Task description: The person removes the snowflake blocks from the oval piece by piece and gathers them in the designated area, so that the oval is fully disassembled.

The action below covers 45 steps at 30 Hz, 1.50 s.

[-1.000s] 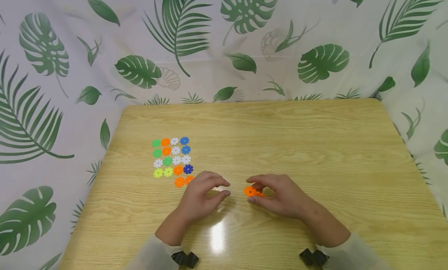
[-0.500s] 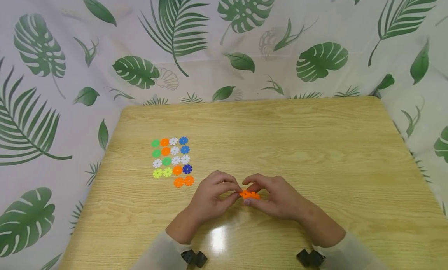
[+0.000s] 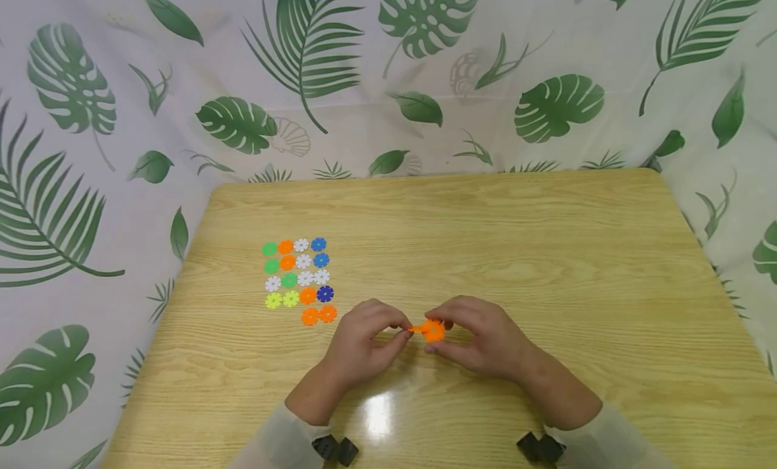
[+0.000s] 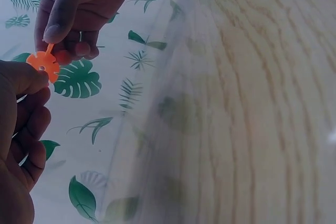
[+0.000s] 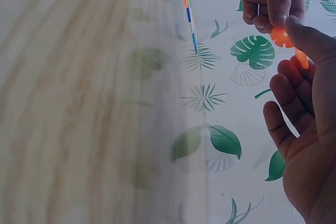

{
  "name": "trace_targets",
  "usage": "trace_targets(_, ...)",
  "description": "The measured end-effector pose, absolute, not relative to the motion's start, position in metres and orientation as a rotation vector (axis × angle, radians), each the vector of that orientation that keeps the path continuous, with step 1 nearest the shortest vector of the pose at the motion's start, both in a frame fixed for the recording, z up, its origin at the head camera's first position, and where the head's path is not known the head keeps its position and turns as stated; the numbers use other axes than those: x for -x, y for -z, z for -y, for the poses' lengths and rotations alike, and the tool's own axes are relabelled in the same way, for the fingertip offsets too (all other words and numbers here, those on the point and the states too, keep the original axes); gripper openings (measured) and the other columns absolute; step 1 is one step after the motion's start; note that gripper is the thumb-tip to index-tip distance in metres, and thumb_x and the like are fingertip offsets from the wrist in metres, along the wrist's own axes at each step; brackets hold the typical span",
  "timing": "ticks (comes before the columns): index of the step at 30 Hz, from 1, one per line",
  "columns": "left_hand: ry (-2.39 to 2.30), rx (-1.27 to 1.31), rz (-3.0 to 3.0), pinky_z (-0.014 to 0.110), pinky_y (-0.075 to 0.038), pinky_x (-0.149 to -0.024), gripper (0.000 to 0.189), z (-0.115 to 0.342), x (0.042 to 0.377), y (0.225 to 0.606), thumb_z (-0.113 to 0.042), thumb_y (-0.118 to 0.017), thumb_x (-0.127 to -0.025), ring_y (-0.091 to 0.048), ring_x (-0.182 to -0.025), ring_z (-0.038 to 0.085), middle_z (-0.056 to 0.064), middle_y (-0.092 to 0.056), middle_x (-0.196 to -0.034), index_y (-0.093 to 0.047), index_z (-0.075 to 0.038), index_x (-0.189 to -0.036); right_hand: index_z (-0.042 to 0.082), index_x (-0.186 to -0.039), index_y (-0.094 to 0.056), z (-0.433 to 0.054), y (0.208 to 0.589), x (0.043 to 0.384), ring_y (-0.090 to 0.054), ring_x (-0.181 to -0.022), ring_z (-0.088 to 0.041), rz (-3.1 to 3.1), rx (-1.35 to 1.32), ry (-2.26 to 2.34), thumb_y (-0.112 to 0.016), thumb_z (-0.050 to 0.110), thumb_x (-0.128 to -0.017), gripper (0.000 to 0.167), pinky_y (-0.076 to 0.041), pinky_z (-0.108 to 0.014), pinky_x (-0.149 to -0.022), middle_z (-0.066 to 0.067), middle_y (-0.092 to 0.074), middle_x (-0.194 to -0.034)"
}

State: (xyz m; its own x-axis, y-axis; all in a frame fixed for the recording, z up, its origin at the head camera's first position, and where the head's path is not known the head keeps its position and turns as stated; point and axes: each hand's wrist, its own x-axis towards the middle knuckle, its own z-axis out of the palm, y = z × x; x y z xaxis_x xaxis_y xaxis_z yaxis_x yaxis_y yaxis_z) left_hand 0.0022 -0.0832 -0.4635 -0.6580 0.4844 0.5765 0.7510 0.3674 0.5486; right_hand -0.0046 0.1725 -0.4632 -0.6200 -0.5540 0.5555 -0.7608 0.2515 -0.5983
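Two orange notched discs are joined at right angles between my hands, above the table. My left hand (image 3: 364,341) pinches the left disc (image 4: 43,66), which looks edge-on from the head and face-on in the left wrist view. My right hand (image 3: 482,335) holds the other disc (image 3: 434,330) between thumb and fingers, its flat face toward the head camera. In the right wrist view this second disc (image 5: 302,58) appears nearly edge-on. Fingertips cover part of both pieces.
Left of my hands, notched discs lie in rows on the wood-grain table (image 3: 546,253), green (image 3: 271,266), white (image 3: 303,261), blue (image 3: 321,260) and yellow (image 3: 274,300) among them. Nearest is a joined orange pair (image 3: 318,315). A leaf-print cloth (image 3: 364,138) stands behind the table.
My left hand has moved right and taken hold of one orange disc of the pair in my right hand. Since half a second ago, the pair has turned, showing the right disc's face.
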Motion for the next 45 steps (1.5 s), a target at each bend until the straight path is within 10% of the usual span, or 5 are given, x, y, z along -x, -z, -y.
trace_targets(36, 1.404, 0.459, 2.400, 0.039, -0.058, -0.073, 0.022, 0.160, -0.017, 0.478, 0.002, -0.082, -0.086, -0.068, -0.080, 0.013, -0.003, -0.076, -0.089, -0.078, -0.012, -0.103, 0.005, -0.117, -0.076, -0.181, 0.468, 0.012, -0.065, -0.087, -0.018, 2.137, -1.129, -1.373, -0.086, 0.025, -0.088, 0.037, -0.054, -0.023, -0.079, -0.005, -0.073, -0.104)
trace_targets(45, 1.480, 0.102, 2.454, 0.035, -0.055, -0.073, 0.017, 0.185, -0.025, 0.476, -0.001, -0.079, -0.091, -0.067, -0.080, 0.016, 0.002, -0.076, -0.087, -0.079, -0.012, -0.104, 0.007, -0.120, -0.076, -0.167, 0.463, 0.014, -0.047, -0.087, -0.013, 2.237, -1.086, -1.300, -0.083, 0.030, -0.091, 0.037, -0.039, -0.020, -0.075, -0.004, -0.058, -0.101)
